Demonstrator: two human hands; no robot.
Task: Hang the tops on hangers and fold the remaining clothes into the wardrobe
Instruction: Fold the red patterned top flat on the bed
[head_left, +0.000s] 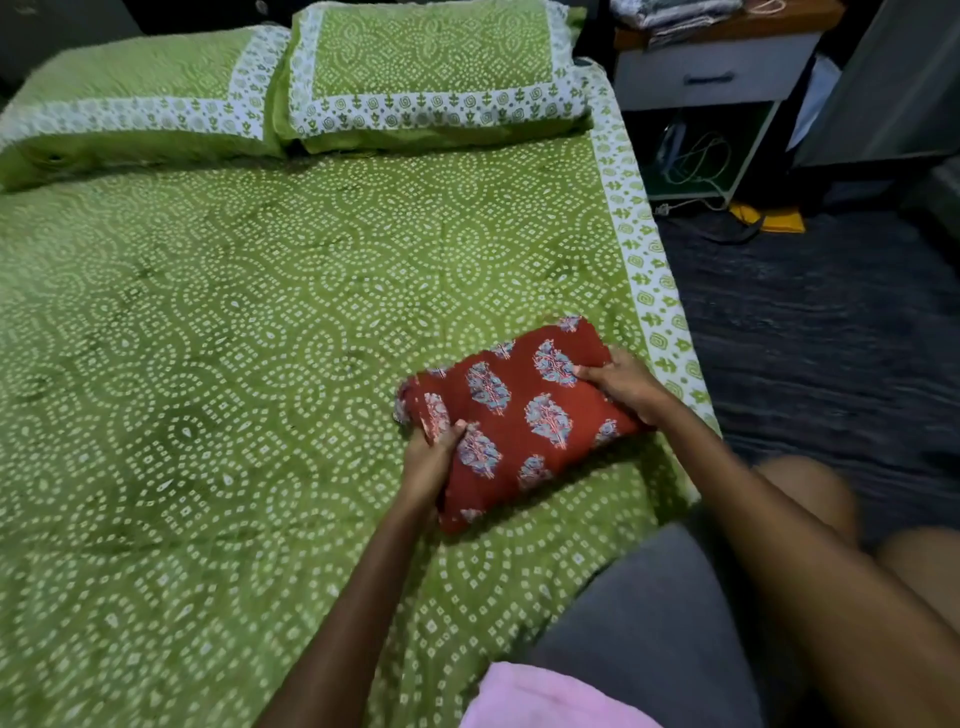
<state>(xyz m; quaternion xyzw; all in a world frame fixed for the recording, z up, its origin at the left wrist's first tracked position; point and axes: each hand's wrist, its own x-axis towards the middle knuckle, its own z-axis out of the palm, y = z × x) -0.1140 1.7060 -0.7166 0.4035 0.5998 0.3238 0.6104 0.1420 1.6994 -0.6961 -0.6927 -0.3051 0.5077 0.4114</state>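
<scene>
A folded red garment with blue-white floral prints lies as a compact rectangle near the right edge of the green bed. My left hand grips its near-left edge, thumb on top and fingers tucked under. At the garment's right end, my right hand holds the fabric with the thumb lying across the top and the fingers curled around the side. The underside of the bundle is hidden.
Two green pillows lie at the head of the bed. A white bedside cabinet with folded items on top stands at the back right, cables beneath it. Dark floor runs along the right. My knees and pink top show at the bottom right.
</scene>
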